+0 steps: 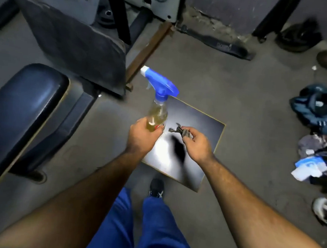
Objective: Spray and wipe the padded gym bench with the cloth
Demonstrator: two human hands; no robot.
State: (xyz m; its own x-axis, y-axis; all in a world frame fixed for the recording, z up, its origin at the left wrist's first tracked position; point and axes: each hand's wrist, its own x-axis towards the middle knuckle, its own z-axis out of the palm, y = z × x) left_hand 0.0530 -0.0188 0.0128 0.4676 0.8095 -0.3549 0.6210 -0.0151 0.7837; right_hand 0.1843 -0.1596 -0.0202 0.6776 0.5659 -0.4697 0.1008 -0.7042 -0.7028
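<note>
I am looking down on a grey, scuffed floor (246, 102) in a dim gym room, and I am taking the dark glossy board (197, 116) lying flat on it as my landmark. The padded gym bench (24, 103) is stretching away to the left of the board, its black vinyl catching a blue sheen, with a torn, tilted back pad (72, 41) sitting beyond its far end. My left hand (141, 137) is wrapping closed around the lower body of the spray bottle (158, 112), holding it upright over the board's left edge, the blue trigger head pointing toward the bench. My right hand (197, 143) is hovering over the board's middle, fingers pinching shut on a small crumpled grey cloth (181, 133). To the right of the board, well apart, a heap of clothes and bags (320, 114) is crowding the floor. Bare floor is lying open between the board and the bench, and my shoe (156, 187) is standing at the board's near edge.
</note>
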